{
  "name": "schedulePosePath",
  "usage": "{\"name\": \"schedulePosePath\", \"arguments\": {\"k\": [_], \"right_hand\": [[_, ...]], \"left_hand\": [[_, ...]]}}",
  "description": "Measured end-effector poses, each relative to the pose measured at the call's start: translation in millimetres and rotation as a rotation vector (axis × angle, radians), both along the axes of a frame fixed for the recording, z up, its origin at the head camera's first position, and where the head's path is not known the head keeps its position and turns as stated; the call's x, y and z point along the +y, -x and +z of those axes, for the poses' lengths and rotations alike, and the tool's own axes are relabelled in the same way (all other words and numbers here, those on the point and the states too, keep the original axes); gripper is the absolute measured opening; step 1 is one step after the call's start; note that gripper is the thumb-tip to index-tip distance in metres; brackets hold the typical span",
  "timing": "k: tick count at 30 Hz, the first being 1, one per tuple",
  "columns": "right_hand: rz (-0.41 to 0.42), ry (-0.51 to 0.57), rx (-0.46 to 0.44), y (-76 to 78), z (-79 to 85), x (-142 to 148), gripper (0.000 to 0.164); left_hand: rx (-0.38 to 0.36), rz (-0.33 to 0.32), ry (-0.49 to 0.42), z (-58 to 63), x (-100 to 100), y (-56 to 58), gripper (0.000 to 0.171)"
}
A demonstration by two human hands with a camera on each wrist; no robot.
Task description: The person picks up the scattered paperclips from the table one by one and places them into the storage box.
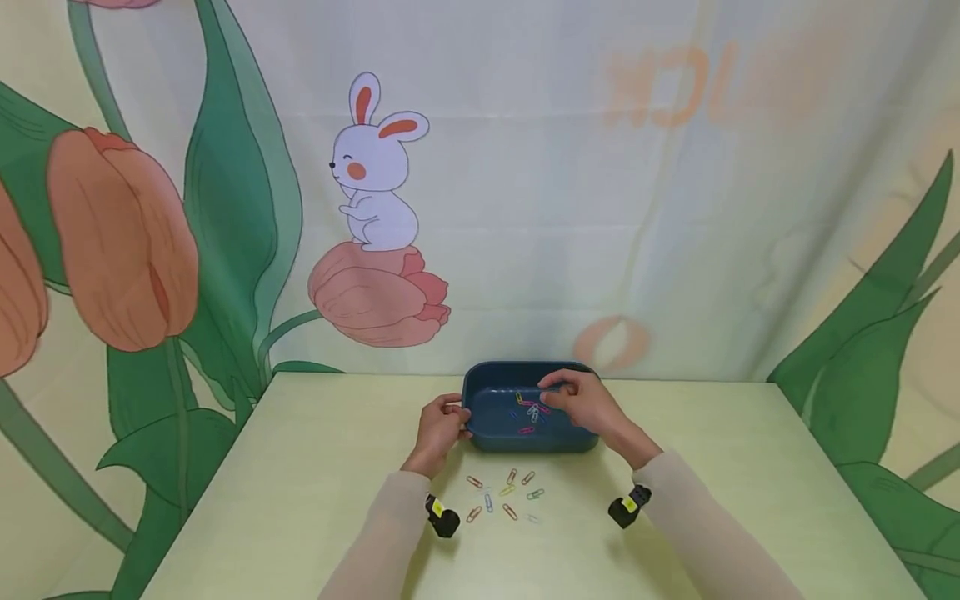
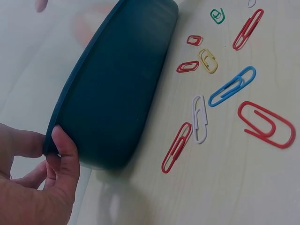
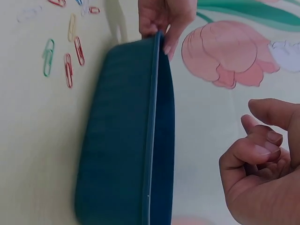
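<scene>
A dark blue plastic bin [image 1: 532, 444] stands on the table with several coloured paper clips [image 1: 527, 431] inside. My left hand [image 1: 437, 429] grips its left end. In the left wrist view, the thumb [image 2: 65, 143] presses the outer wall while the other fingers reach over the rim. My right hand [image 1: 592, 406] hovers above the bin's right part. Its index finger and thumb are apart, the other fingers are bent, and I see nothing between them in the right wrist view. Nearer to me, several loose paper clips lie on the table, among them a blue one [image 2: 232, 86] and a green one [image 3: 48, 57].
The pale table [image 1: 322, 467] ends at a hanging cloth [image 1: 510, 208] printed with tulips and a rabbit, close behind the bin. A small black camera is strapped to each wrist.
</scene>
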State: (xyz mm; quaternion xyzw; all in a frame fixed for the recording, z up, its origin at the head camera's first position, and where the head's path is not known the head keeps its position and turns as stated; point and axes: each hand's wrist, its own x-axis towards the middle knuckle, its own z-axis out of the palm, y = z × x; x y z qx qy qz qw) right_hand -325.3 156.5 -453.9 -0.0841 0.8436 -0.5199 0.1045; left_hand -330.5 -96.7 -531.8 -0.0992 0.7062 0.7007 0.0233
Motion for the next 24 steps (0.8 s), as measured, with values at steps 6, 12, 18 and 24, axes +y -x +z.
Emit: {"name": "schedulePosePath", "arguments": {"k": [6, 12, 18, 24], "right_hand": [[0.036, 0.020, 0.010, -27.3, -2.2, 8, 0.021], [0.129, 0.048, 0.013, -49.3, -18.6, 6, 0.027], [0.221, 0.064, 0.071, -66.4, -31.9, -2, 0.025], [0.207, 0.106, 0.008, -76.4, -42.0, -8, 0.027]], "left_hand": [[0.006, -0.016, 0.008, 2.3, 1, 0.0, 0.037], [-0.001, -0.008, 0.012, 0.6, 1, 0.9, 0.036], [0.006, -0.008, 0.009, -0.8, 1, 0.7, 0.035], [0.008, -0.005, 0.002, 0.6, 0, 0.7, 0.036]]}}
